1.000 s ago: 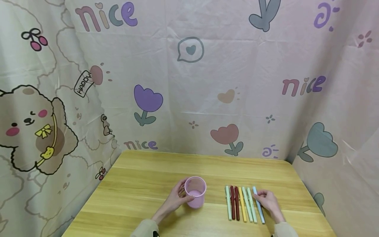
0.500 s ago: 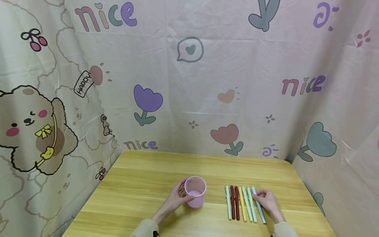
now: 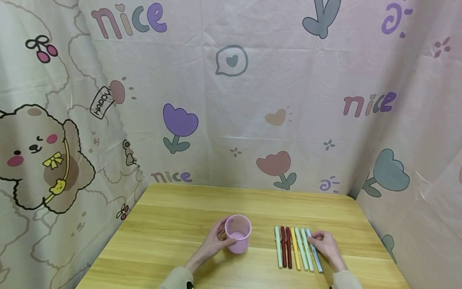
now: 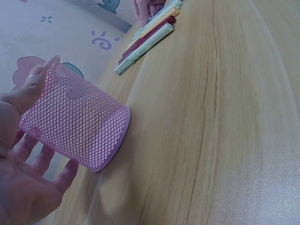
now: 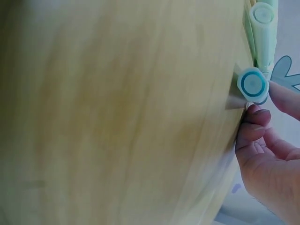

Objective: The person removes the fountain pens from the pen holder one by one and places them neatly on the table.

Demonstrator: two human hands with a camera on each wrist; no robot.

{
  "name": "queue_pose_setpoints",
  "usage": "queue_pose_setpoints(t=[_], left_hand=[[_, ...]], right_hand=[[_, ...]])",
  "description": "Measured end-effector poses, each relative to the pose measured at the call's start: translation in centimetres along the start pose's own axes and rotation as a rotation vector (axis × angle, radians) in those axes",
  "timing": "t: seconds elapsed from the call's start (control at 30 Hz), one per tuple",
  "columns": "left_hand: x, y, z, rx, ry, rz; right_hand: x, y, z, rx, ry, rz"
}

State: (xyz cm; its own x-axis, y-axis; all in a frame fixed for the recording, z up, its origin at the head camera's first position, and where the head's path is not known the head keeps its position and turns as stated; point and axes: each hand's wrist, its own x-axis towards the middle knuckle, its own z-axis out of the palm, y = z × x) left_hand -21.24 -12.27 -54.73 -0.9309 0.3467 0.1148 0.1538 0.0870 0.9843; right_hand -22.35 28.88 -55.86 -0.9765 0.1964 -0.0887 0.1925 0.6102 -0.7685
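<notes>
A pink mesh pen holder (image 3: 242, 245) stands upright on the table, its inside bare. My left hand (image 3: 213, 243) grips it from the left, thumb at the near rim and fingers round the far side; the left wrist view shows the mesh wall (image 4: 79, 117) between them. On the right, my right hand (image 3: 326, 245) pinches a light blue pen (image 3: 317, 257) near its upper part. That pen lies at the right end of a row, close beside a mint green pen (image 3: 307, 253). Its round end (image 5: 253, 84) faces the right wrist camera.
Further left in the row lie more mint pens, a yellow pen (image 3: 296, 251), and dark red pens (image 3: 289, 251), side by side and nearly parallel. The wooden table (image 3: 173, 208) ends at a printed cloth (image 3: 223, 160) behind and at both sides.
My right hand has slid the light blue pen slightly left, closer to the mint pen, and its angle has shifted a little. The left hand and pen holder have stayed put.
</notes>
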Motion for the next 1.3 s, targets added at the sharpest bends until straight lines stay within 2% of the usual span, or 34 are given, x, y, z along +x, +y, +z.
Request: queue_pose_setpoints(t=[0.43,1.0,1.3], left_hand=[[-0.01,0.12,-0.02,0.005,-0.007,0.016],[0.27,-0.01,-0.04,-0.012,0.002,-0.013],[0.48,0.39,0.01,-0.005,0.000,-0.005]], right_hand=[[-0.19,-0.33,0.02,-0.010,-0.005,0.006],[0.01,-0.02,-0.01,-0.005,-0.017,-0.010],[0.17,-0.23,0.12,0.016,-0.008,-0.018]])
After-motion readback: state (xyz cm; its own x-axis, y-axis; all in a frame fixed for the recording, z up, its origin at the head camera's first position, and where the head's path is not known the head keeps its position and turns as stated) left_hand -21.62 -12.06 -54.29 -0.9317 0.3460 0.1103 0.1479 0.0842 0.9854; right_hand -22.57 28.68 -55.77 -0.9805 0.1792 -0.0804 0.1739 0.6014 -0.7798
